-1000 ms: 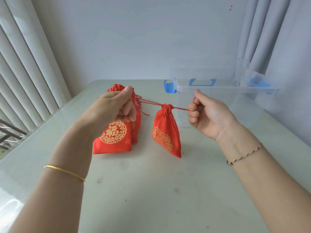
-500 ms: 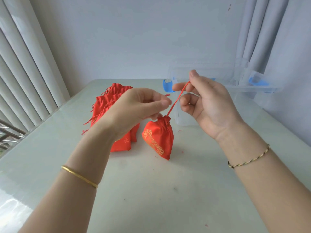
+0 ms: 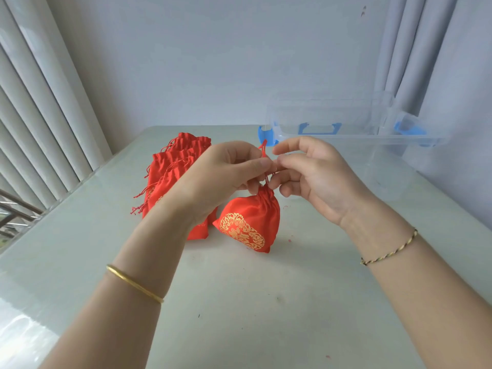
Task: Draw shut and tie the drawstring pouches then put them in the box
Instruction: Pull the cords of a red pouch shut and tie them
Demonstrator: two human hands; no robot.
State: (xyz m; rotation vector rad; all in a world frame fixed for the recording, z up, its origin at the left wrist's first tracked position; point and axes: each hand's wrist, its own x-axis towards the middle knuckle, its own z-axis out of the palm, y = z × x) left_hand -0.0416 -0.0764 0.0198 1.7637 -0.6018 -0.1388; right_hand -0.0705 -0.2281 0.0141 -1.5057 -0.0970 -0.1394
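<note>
Pouch point(image 3: 250, 217) just below left hand point(image 3: 226, 171), right hand point(image 3: 311, 174); both pinch drawstring point(image 3: 264, 153).

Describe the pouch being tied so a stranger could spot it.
On the pale table, left of the clear box, lies a pile of flat red pouches. Just right of it sits a single pouch, its cords pinched by the left hand and right hand. Only its neck is gathered shut.
</note>
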